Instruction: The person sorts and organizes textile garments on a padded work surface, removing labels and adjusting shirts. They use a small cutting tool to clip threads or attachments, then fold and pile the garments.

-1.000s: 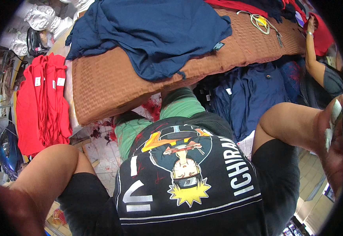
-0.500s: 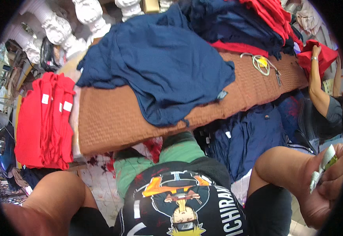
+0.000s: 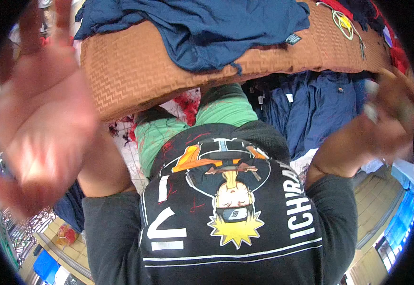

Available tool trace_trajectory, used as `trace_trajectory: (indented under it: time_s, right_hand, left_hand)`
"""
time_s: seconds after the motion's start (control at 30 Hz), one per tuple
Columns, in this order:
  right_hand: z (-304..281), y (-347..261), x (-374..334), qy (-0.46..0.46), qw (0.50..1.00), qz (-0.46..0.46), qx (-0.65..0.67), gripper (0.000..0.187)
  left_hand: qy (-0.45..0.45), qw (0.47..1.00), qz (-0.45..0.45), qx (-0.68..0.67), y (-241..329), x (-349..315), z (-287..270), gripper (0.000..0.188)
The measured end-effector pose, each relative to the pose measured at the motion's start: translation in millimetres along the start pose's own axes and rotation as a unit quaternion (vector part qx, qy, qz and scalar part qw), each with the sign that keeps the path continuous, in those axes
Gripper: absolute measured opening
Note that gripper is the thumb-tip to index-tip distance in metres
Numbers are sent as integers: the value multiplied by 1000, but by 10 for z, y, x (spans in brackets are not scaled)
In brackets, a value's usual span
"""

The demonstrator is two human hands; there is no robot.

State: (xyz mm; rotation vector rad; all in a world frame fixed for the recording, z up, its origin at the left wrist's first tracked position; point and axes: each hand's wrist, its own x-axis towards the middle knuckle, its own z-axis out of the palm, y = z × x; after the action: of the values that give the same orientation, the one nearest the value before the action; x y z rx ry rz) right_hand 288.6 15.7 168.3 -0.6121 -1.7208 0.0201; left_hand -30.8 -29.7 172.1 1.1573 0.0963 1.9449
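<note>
A table under a brown woven cloth (image 3: 135, 71) carries a heap of dark blue shirts (image 3: 207, 28) and a yellow cord (image 3: 343, 21).

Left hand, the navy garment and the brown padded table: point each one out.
left hand (image 3: 41, 128), head view, on the blurred palm.
navy garment (image 3: 207, 28), head view, on its middle folds.
brown padded table (image 3: 135, 71), head view, on bare cover.
</note>
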Motion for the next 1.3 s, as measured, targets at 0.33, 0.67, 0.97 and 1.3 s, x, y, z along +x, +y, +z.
trace_trajectory:
  time_s: [0.33,0.67,0.97,1.3]
  right_hand:
    - [1001,503,-981,-375,900,221,38,35]
    - [1221,923,-1239,-295,813,450,221,15]
    - [1211,878,-1149,-344,817,442,141,19]
    - [1105,602,-960,-187,939,289,23,19]
  left_hand:
    - [-354,621,-83,695,-1197,-796,-618,19]
    - [-124,791,-383,460,-1153,-675,-750,33]
    - [-298,627,-33,719,-1202,-533,-521,31]
    - [-39,765,-386,513,-1336,-666,-596,17]
